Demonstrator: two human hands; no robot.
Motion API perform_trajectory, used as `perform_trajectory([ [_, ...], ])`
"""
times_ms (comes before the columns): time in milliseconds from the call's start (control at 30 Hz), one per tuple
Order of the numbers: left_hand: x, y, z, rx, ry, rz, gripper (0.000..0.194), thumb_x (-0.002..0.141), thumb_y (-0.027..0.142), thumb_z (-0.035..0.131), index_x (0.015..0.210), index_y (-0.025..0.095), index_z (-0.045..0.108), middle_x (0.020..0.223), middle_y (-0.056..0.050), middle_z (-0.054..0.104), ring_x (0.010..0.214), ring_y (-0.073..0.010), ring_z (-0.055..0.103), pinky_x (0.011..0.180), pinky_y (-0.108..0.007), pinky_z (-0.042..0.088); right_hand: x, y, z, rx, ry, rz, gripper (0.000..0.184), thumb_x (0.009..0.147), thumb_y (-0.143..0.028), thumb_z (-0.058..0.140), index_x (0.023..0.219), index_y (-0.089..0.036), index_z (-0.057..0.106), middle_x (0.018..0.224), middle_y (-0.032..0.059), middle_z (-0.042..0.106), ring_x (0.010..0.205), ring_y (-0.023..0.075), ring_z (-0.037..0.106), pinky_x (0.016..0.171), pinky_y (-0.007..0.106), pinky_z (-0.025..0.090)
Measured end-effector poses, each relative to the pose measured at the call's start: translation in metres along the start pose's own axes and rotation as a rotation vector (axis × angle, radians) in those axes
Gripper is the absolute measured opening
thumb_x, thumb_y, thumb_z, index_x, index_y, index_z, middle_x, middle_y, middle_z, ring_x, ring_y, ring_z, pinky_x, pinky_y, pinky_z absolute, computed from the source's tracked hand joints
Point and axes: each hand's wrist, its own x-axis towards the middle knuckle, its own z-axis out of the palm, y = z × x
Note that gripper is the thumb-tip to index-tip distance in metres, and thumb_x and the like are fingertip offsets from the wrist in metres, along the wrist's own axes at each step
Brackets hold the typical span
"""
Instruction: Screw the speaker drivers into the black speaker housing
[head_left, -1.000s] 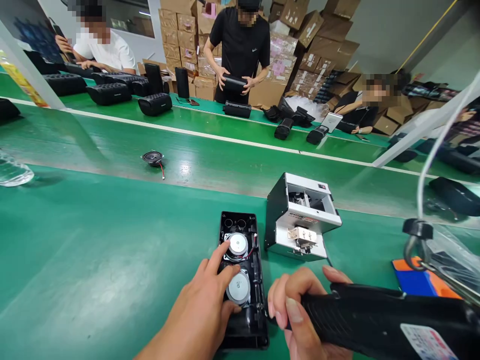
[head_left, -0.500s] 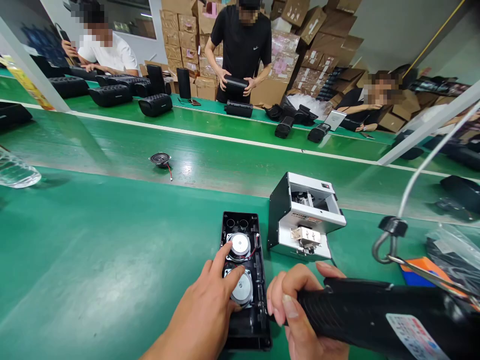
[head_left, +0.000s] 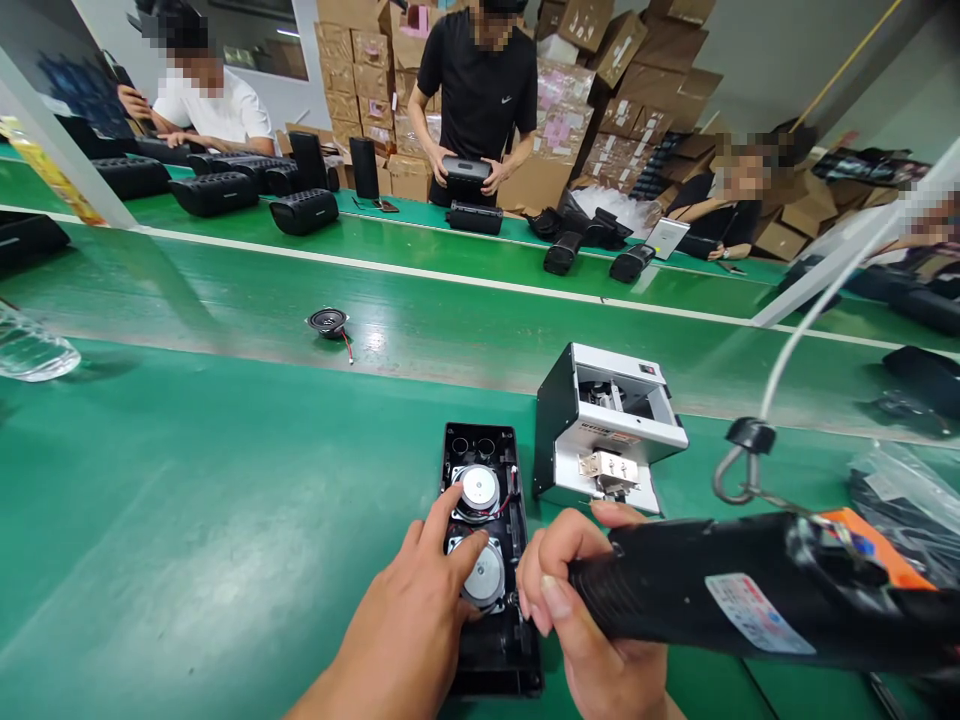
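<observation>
A black speaker housing (head_left: 499, 655) lies open side up on the green bench. Inside it sit an upper speaker driver (head_left: 480, 487) and a lower speaker driver (head_left: 487, 580), silver backs upward, with red and black wires. My left hand (head_left: 405, 610) rests over them, fingers spread, one fingertip on the upper driver and others at the lower one. Wrapped in my right hand (head_left: 592, 600) is a black electric screwdriver (head_left: 675, 590), lying nearly level with its front end toward the housing's right side. My fingers hide its tip.
A screw feeder (head_left: 611, 430) stands right of the housing. Beyond the bench, a loose driver (head_left: 328, 322) lies on the green belt. A hook on a cable (head_left: 739, 460) hangs above the screwdriver. A plastic bottle (head_left: 34, 340) lies left. Co-workers handle speakers across the line.
My right hand and the electric screwdriver have shifted slightly left and up, nearer the housing. The hanging hook has moved left as well. My left hand stays on the drivers.
</observation>
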Motion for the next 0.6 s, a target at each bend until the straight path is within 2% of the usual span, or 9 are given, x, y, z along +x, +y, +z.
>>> perform_trajectory([
  [67,0.0,-0.001,0.001,0.006,0.0,0.008,0.075,0.094,0.0,0.055,0.163,0.029,0.062,0.191,-0.011,0.018,0.165,-0.033,0.045,0.132,-0.047,0.047,0.004,-0.001,0.001,0.025,-0.026,0.006,0.046,0.118,-0.024,0.064,0.158,-0.039,0.045,0.089,-0.0043,0.055,0.065,0.0155,0.056,0.059,0.029,0.053],
  [267,-0.002,0.004,-0.002,0.004,-0.037,-0.025,0.077,0.093,-0.001,0.057,0.164,0.03,0.06,0.192,-0.007,0.016,0.166,-0.0309,0.044,0.134,-0.045,0.045,0.014,-0.009,0.005,0.032,0.0,-0.004,0.039,0.118,-0.028,0.064,0.152,-0.039,0.049,0.084,-0.0062,0.055,0.059,0.0127,0.054,0.056,0.024,0.052],
  [600,-0.003,0.008,-0.008,-0.003,-0.06,-0.065,0.078,0.094,-0.001,0.061,0.164,0.031,0.06,0.192,-0.004,0.014,0.167,-0.0302,0.043,0.133,-0.043,0.046,0.011,-0.011,0.003,0.029,0.007,-0.03,0.04,0.118,-0.028,0.063,0.152,-0.04,0.047,0.083,-0.006,0.051,0.056,0.0145,0.052,0.051,0.026,0.049],
])
